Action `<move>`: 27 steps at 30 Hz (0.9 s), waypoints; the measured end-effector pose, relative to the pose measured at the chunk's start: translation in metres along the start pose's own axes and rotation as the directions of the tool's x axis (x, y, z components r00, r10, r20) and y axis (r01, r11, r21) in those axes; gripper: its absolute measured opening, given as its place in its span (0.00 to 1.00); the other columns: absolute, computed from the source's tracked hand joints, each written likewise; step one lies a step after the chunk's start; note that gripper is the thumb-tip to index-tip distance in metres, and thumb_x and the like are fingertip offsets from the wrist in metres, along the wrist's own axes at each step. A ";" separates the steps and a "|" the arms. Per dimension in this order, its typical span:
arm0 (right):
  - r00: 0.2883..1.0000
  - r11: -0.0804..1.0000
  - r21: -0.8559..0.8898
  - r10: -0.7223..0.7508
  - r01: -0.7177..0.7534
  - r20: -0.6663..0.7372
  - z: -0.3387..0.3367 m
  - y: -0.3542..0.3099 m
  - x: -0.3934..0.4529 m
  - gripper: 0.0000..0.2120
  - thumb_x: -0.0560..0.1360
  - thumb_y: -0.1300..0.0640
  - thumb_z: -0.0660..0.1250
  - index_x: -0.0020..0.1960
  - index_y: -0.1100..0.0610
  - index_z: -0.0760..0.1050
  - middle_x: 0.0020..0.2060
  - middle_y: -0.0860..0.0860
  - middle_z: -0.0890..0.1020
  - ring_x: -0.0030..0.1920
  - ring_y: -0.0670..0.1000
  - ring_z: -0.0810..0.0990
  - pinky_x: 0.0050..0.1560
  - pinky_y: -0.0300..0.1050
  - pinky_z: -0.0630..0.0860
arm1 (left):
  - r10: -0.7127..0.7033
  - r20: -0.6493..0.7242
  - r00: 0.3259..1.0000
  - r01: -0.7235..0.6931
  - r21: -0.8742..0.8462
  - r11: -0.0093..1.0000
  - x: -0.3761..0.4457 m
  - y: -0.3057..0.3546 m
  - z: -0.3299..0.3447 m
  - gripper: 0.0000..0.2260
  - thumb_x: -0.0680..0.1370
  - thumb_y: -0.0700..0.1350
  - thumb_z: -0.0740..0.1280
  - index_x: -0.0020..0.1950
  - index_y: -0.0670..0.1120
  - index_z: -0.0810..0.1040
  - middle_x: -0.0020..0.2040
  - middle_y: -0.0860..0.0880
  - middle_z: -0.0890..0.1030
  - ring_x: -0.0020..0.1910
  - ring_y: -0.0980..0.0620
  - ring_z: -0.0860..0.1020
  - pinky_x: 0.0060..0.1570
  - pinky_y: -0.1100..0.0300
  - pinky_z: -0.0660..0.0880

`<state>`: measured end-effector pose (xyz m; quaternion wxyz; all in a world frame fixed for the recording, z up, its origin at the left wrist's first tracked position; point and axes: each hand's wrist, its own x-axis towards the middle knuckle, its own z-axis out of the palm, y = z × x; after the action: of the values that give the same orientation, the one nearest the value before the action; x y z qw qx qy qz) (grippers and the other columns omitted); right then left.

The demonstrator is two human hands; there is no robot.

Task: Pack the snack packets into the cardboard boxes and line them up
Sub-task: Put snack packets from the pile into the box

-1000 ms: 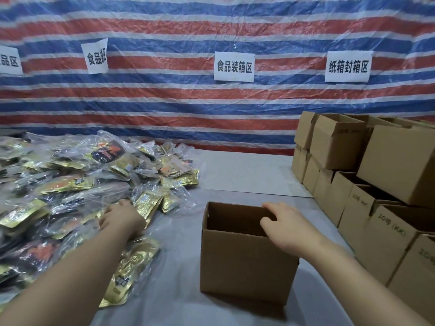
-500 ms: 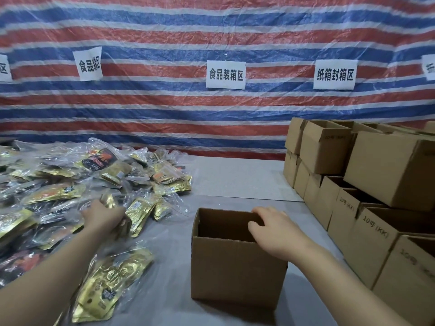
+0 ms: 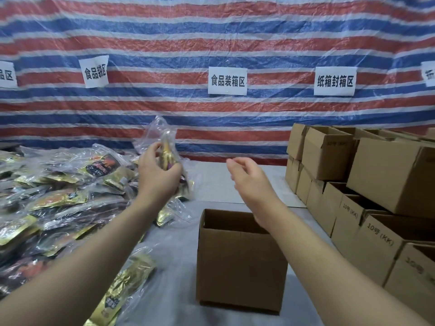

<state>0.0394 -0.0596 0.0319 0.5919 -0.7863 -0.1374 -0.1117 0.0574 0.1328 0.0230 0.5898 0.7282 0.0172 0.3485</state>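
Dozens of snack packets [image 3: 58,191] heaped along the left edge of the table [image 3: 179,255]: clear crinkly film outside, flat glossy pouches inside in gold, black and orange. Noted one gold packet [image 3: 124,290] lying apart from the heap, near the front edge, flat in its loose wrinkled sleeve.

Found the left hand [image 3: 157,177] above the heap's right side, fingers and thumb curled round a held packet [image 3: 168,147], with a puff of clear film standing up above the fingers and a gold strip showing between them. Held well clear of the table, left of the box.

Found the right hand [image 3: 249,182] apart from the left, gripping nothing, fingers loosely bent, raised over the far rim of the open box [image 3: 240,262].

Plain brown corrugated card, square-cornered, set near the front edge at the middle of the table, top open. Saw only bare inner walls; floor hidden, so could not tell the contents.

Stacked boxes [image 3: 388,175] of the same card ranged along the right edge in two tiers, several open-topped, printed "10号 (KK)"; insides out of sight.

Hung behind: a woven striped tarp [image 3: 211,38], red, blue and white, under wrinkled clear sheeting, with white paper labels [image 3: 227,81].
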 end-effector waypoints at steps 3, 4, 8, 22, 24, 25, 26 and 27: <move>0.971 0.947 0.269 0.122 -0.176 0.206 0.019 -0.018 0.017 0.36 0.78 0.34 0.62 0.79 0.50 0.59 0.74 0.50 0.68 0.71 0.55 0.70 0.65 0.53 0.71 | 0.120 0.054 0.991 -0.118 -0.039 0.992 -0.019 0.022 0.026 0.26 0.73 0.42 0.70 0.68 0.57 0.68 0.62 0.47 0.71 0.54 0.48 0.79 0.52 0.47 0.81; 0.959 0.927 0.308 0.140 -0.214 0.246 0.024 -0.021 0.023 0.37 0.77 0.33 0.63 0.78 0.51 0.60 0.73 0.52 0.71 0.69 0.56 0.73 0.65 0.55 0.73 | 0.155 0.080 0.985 -0.150 -0.068 0.986 -0.027 0.028 0.034 0.25 0.73 0.42 0.71 0.67 0.58 0.69 0.62 0.48 0.71 0.55 0.50 0.79 0.53 0.49 0.81; 0.936 0.869 0.404 0.164 -0.287 0.312 0.022 -0.025 0.035 0.29 0.74 0.29 0.63 0.59 0.51 0.82 0.50 0.51 0.86 0.49 0.50 0.86 0.46 0.48 0.83 | 0.205 0.092 0.974 -0.197 -0.091 0.976 -0.040 0.036 0.059 0.23 0.74 0.44 0.71 0.67 0.56 0.72 0.60 0.52 0.73 0.58 0.55 0.77 0.58 0.55 0.77; 0.948 0.772 0.596 0.027 -0.221 0.318 -0.025 0.007 0.039 0.21 0.77 0.46 0.70 0.64 0.59 0.78 0.51 0.57 0.86 0.50 0.55 0.86 0.44 0.49 0.82 | 0.135 0.264 0.955 -0.090 -0.177 0.980 -0.041 0.033 0.089 0.18 0.85 0.54 0.48 0.70 0.53 0.70 0.58 0.57 0.75 0.59 0.65 0.76 0.60 0.62 0.74; 0.963 0.772 0.604 0.038 -0.197 0.266 -0.032 0.012 0.038 0.17 0.78 0.49 0.68 0.62 0.58 0.79 0.45 0.55 0.86 0.44 0.55 0.86 0.44 0.52 0.83 | 0.098 0.316 0.944 -0.011 -0.268 0.963 -0.040 0.031 0.083 0.16 0.86 0.53 0.48 0.69 0.55 0.68 0.56 0.61 0.77 0.50 0.76 0.74 0.44 0.79 0.71; 0.970 0.774 0.607 0.036 -0.180 0.242 -0.037 0.014 0.038 0.15 0.78 0.50 0.68 0.62 0.57 0.79 0.44 0.54 0.86 0.44 0.55 0.86 0.47 0.54 0.83 | 0.126 0.300 0.946 -0.048 -0.257 0.965 -0.039 0.029 0.076 0.13 0.86 0.52 0.49 0.66 0.57 0.69 0.54 0.61 0.78 0.50 0.76 0.74 0.43 0.80 0.70; 0.975 0.781 0.604 0.027 -0.157 0.218 -0.042 0.015 0.037 0.15 0.78 0.50 0.68 0.62 0.56 0.78 0.42 0.53 0.85 0.43 0.54 0.86 0.47 0.54 0.83 | 0.159 0.279 0.947 -0.096 -0.225 0.969 -0.037 0.024 0.068 0.11 0.86 0.50 0.51 0.62 0.59 0.71 0.54 0.61 0.79 0.51 0.74 0.75 0.45 0.79 0.71; 0.981 0.800 0.586 0.016 -0.128 0.192 -0.048 0.017 0.037 0.15 0.78 0.51 0.68 0.63 0.55 0.77 0.42 0.53 0.85 0.44 0.54 0.85 0.47 0.54 0.83 | 0.181 0.279 0.943 -0.137 -0.168 0.976 -0.036 0.017 0.060 0.10 0.85 0.48 0.54 0.59 0.60 0.72 0.53 0.61 0.79 0.52 0.71 0.76 0.50 0.76 0.72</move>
<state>0.0795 -0.1069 0.0426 0.7978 -0.5721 -0.1878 0.0302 0.0556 0.0613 0.0164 0.6073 0.7257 -0.1548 0.2838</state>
